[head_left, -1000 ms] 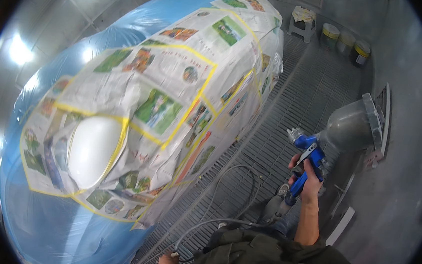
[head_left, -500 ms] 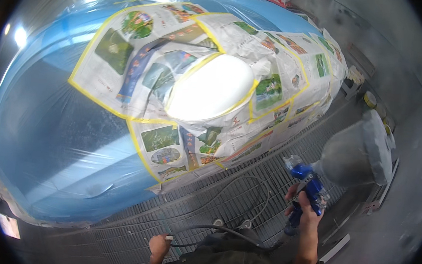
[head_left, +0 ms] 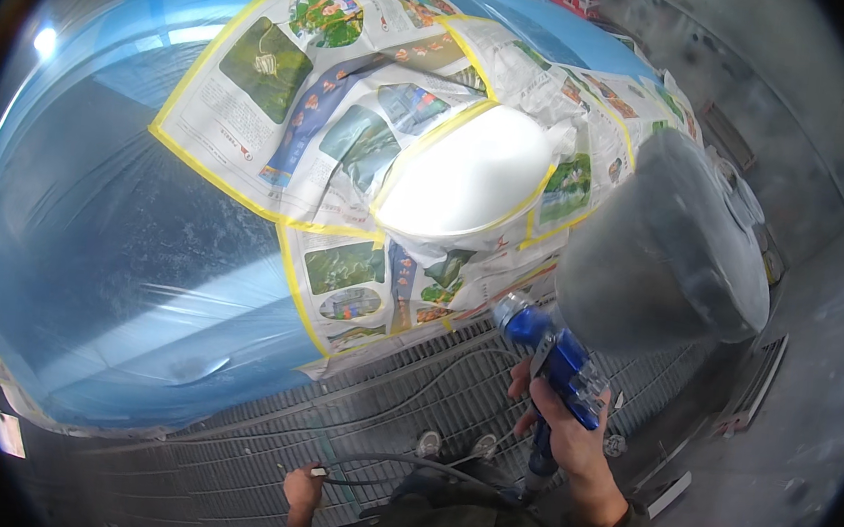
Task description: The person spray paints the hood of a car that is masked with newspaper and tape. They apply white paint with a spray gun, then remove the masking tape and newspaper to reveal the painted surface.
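My right hand (head_left: 573, 427) is wrapped round the handle of a blue spray gun (head_left: 559, 361). A large greyish translucent paint cup (head_left: 659, 254) sits on the gun, tilted to the right. The nozzle points toward a white, rounded, glossy part (head_left: 470, 172) that looks like a car's side mirror cover; a gap separates them. Printed newspaper sheets (head_left: 252, 138) edged with yellow tape (head_left: 213, 185) surround the white part. Low on the left, my left hand (head_left: 302, 494) is closed on a dark air hose (head_left: 395, 460), with a small white bit showing at the fingers.
Clear plastic film covers the blue car body (head_left: 111, 266). Under my shoes (head_left: 429, 443) lies a slatted metal grating (head_left: 222, 487), with loops of hose across it. Red and white items (head_left: 575, 1) stand beyond the car. Along the right runs a grey wall (head_left: 798, 96).
The spray gun has moved left and nearer to my head, so its cup now hides part of the papered car. My left hand keeps hold of the hose. The view has shifted slightly.
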{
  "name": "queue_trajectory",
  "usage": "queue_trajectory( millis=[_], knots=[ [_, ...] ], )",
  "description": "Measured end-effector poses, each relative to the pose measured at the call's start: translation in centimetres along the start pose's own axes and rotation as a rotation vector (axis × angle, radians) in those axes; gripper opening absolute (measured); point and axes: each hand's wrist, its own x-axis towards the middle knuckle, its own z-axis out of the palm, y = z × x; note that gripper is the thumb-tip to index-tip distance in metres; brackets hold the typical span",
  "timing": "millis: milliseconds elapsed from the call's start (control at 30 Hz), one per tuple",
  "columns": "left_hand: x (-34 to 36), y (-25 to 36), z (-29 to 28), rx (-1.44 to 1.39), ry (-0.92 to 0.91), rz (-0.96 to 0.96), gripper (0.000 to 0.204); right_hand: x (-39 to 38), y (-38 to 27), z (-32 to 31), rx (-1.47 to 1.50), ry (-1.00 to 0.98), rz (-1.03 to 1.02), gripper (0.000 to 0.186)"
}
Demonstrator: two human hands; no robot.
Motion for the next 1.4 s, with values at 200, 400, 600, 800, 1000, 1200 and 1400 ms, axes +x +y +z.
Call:
queue_trajectory(
  millis=[200,400,600,800,1000,1200,1400],
  knots=[
    [0.3,-0.7,0.0,-0.02,-0.058,-0.036,0.026,1.8,0.3,4.6,-0.093,-0.01,-0.032,0.047],
    [0.6,-4.7,0.0,0.066,-0.023,-0.064,0.029,4.9,3.4,9.8,-0.216,-0.003,-0.297,0.058],
    [1.0,-8.2,-0.9,0.066,-0.053,-0.173,0.032,5.7,1.1,11.2,-0.062,-0.129,-0.092,0.059],
    [2.2,-3.3,-2.2,0.068,-0.099,-0.018,0.028,4.5,0.8,3.9,-0.03,0.103,0.026,0.027],
    [3.1,3.9,-3.1,-0.119,-0.144,0.25,0.018,4.4,-2.1,-1.4,-0.14,0.427,-0.121,0.022],
    [2.8,8.1,-4.8,-0.056,-0.108,0.33,0.018,4.4,-5.8,2.7,-0.106,-0.109,0.051,0.026],
    [3.0,10.9,-5.7,-0.094,-0.142,0.362,0.02,6.9,-8.9,1.7,-0.264,-0.062,-0.017,0.024]
  ],
)
